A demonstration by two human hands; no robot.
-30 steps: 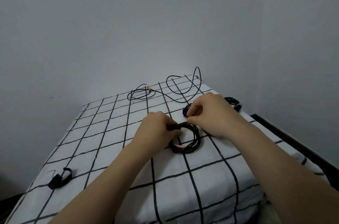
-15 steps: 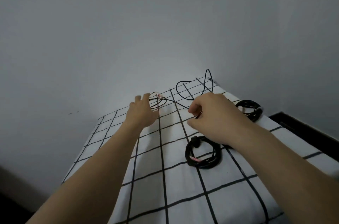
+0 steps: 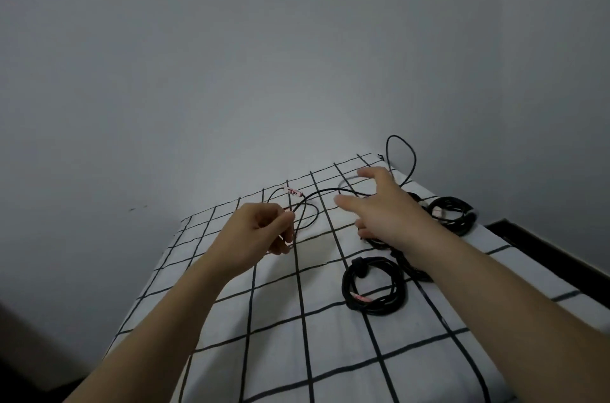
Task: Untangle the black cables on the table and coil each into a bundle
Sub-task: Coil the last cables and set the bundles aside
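Working the loose cable point(image 3: 325, 190)
My left hand point(image 3: 260, 231) pinched it; my right hand point(image 3: 386, 207) hovered spread open over it.

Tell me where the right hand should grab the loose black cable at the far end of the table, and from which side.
Take the raised arc of the loose cable just beyond where the left hand pinches it, coming from above with the open right hand. That stretch seems lifted off the checked cloth, so a grip can likely close round it.
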